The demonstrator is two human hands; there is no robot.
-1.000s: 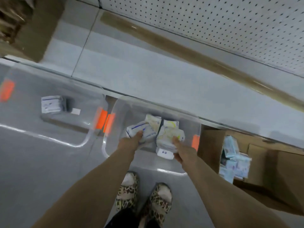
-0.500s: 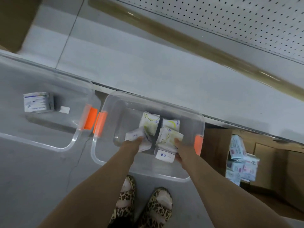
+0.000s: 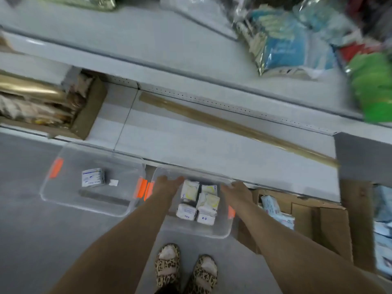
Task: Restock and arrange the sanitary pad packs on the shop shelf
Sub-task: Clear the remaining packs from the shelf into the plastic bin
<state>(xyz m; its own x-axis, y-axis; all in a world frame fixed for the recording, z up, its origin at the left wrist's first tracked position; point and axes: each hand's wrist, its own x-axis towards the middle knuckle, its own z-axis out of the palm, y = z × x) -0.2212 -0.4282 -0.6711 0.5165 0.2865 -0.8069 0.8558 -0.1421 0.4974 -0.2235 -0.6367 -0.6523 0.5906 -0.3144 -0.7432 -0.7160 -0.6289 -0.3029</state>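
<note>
Several white sanitary pad packs (image 3: pixel 199 204) lie loose in a clear plastic bin (image 3: pixel 212 233) with orange clips, on the floor in front of my feet. My left hand (image 3: pixel 169 184) is at the bin's far left rim and my right hand (image 3: pixel 235 193) is at its far right rim. The fingers of both look curled over the rim, though the view is blurred. Neither hand holds a pack. Just beyond the bin runs the low white shelf (image 3: pixel 191 143), its middle bare.
A second clear bin (image 3: pixel 84 206) on the left holds one blue-and-white pack (image 3: pixel 92 177). An open cardboard box (image 3: pixel 318 219) with pale blue packs (image 3: pixel 273 206) stands on the right. A long brown roll (image 3: pixel 233 126) and a carton (image 3: pixel 89 111) lie on the low shelf. Bagged goods (image 3: pixel 286 43) fill the shelf above.
Both hands let go of the packs they held inside the bin and moved forward to its far rim. The view tilted up, bringing the upper shelf into sight.
</note>
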